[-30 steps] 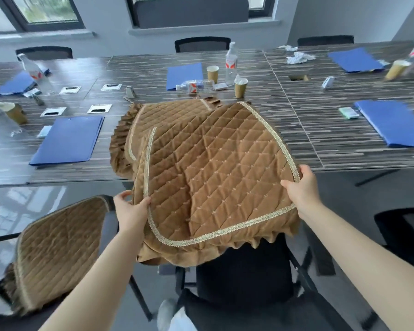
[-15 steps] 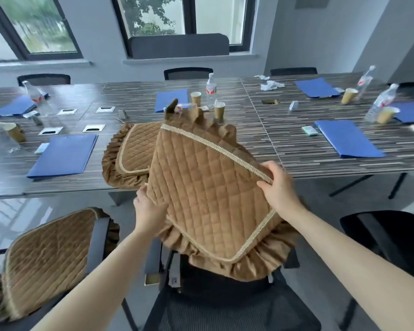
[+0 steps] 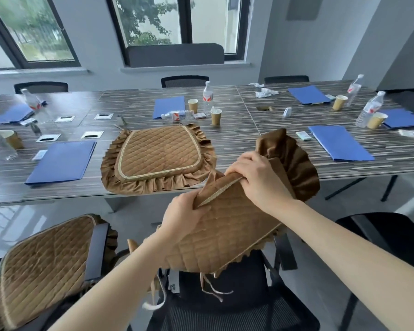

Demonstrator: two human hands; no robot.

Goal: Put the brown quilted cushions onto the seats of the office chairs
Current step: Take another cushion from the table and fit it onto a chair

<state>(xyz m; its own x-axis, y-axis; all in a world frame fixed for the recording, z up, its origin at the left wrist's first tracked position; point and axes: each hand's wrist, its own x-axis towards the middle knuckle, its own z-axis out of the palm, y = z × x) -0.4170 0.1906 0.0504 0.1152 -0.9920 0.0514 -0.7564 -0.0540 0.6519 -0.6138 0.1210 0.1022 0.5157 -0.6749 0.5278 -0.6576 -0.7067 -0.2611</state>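
Conference table: long, striped wood-grain laminate, glossy. Office chair, near centre: black mesh seat, bare. Held cushion: brown diamond-quilted velvet, beige braid edging, ruffled skirt, cord ties dangling; raised above that chair, tilted. Left hand grips its near-left edge; right hand grips the bunched far edge. Second cushion: flat on the table. Third cushion: on the left chair's seat.

Velvety quilted cloth cushion
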